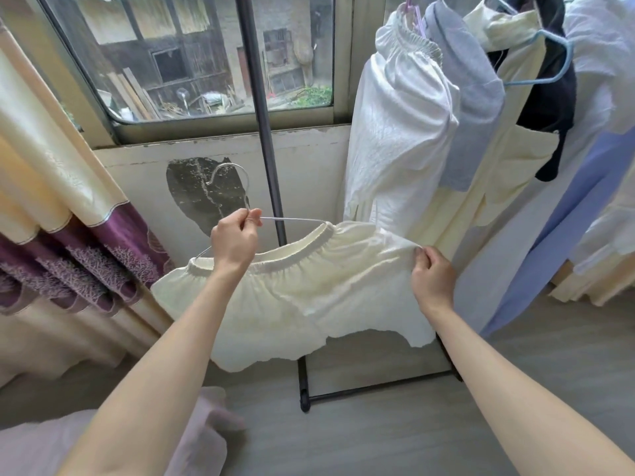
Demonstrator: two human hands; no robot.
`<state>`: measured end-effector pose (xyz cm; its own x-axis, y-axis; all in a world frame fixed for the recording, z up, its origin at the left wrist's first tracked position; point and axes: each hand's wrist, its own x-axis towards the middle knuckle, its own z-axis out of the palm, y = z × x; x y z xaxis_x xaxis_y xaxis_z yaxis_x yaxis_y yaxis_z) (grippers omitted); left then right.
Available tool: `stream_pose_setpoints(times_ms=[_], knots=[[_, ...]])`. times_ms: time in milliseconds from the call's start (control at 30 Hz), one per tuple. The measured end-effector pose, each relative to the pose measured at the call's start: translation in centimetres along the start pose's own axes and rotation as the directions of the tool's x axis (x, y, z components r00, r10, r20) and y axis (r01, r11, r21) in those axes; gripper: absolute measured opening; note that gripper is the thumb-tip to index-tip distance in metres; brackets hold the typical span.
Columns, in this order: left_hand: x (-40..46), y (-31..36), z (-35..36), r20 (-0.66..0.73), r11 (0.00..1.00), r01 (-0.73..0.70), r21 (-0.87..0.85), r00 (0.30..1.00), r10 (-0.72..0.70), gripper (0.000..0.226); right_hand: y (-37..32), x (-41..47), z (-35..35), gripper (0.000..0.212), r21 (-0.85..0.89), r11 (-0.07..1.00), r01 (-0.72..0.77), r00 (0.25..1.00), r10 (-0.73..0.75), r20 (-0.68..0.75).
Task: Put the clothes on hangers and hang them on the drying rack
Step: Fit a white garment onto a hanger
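Cream shorts (pixel 309 290) with an elastic waistband are stretched over a thin white wire hanger (pixel 292 219), held in the air in front of me. My left hand (pixel 235 240) grips the hanger at the base of its hook. My right hand (pixel 431 273) pinches the right side of the shorts and holds the cloth out sideways. The drying rack's dark upright pole (pixel 264 132) stands just behind the hanger, and its base bar (pixel 360 389) lies on the floor below.
Several garments hang on the rack at the right: white trousers (pixel 395 132), a grey piece (pixel 477 97), a pale yellow dress (pixel 508 166), a black item and an empty blue hanger (pixel 549 70). A curtain (pixel 51 201) hangs left. Pale laundry (pixel 206 434) lies at the bottom left.
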<state>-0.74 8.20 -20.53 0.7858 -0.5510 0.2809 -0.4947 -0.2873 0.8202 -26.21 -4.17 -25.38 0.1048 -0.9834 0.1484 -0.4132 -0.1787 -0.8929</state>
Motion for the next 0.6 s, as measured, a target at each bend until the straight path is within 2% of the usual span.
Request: stream_pose_setpoints(times_ms=[67, 133, 167, 200, 267, 300, 333, 400, 433, 467, 533, 600], knots=[[0.0, 0.4, -0.2, -0.017, 0.999, 0.017, -0.030, 1.000, -0.018, 0.030, 1.7, 0.3, 0.1, 0.025, -0.148, 0.982, -0.114, 0.982, 0.134, 0.135], [0.0, 0.9, -0.2, 0.063, 0.999, 0.017, -0.035, 0.998, -0.015, 0.031, 3.3, 0.1, 0.5, 0.028, -0.317, 0.929, -0.192, 0.926, 0.279, 0.256], [0.1, 1.1, -0.1, 0.122, 0.998, 0.013, -0.054, 0.993, -0.006, 0.031, 3.5, -0.2, 0.8, 0.032, -0.353, 0.916, -0.189, 0.918, 0.293, 0.267], [0.1, 1.4, -0.1, 0.175, 0.997, 0.012, -0.076, 0.985, 0.002, 0.031, 3.3, -0.5, 1.1, 0.035, -0.341, 0.930, -0.141, 0.940, 0.234, 0.250], [0.2, 2.1, 0.0, 0.242, 0.995, 0.008, -0.103, 0.970, 0.017, 0.030, 1.9, -1.4, 2.1, 0.032, -0.254, 0.958, 0.133, 0.975, -0.080, 0.208], [0.3, 2.4, 0.0, 0.262, 0.993, 0.005, -0.116, 0.965, 0.026, 0.030, 0.7, -2.0, 2.6, 0.030, -0.213, 0.922, 0.322, 0.937, -0.279, 0.211], [0.3, 2.7, 0.1, 0.279, 0.991, 0.003, -0.131, 0.960, 0.034, 0.030, -0.5, -2.6, 3.1, 0.030, -0.191, 0.848, 0.495, 0.863, -0.453, 0.226], [0.4, 3.3, 0.4, 0.320, 0.987, 0.002, -0.160, 0.946, 0.050, 0.030, -2.0, -3.1, 4.1, 0.032, -0.203, 0.674, 0.710, 0.702, -0.655, 0.279], [0.4, 3.6, 0.5, 0.336, 0.985, 0.002, -0.173, 0.940, 0.057, 0.029, -2.6, -3.1, 4.4, 0.035, -0.228, 0.614, 0.756, 0.654, -0.687, 0.317], [0.3, 3.9, 0.6, 0.350, 0.983, 0.005, -0.186, 0.935, 0.062, 0.029, -3.1, -2.9, 4.6, 0.039, -0.261, 0.588, 0.765, 0.643, -0.683, 0.347], [0.1, 4.4, 0.8, 0.374, 0.977, 0.016, -0.213, 0.925, 0.067, 0.028, -3.6, -2.6, 4.8, 0.051, -0.351, 0.582, 0.734, 0.679, -0.645, 0.351], [-0.1, 4.7, 1.0, 0.378, 0.969, 0.039, -0.243, 0.924, 0.058, 0.027, -3.7, -2.2, 4.8, 0.056, -0.402, 0.556, 0.727, 0.681, -0.655, 0.327]])
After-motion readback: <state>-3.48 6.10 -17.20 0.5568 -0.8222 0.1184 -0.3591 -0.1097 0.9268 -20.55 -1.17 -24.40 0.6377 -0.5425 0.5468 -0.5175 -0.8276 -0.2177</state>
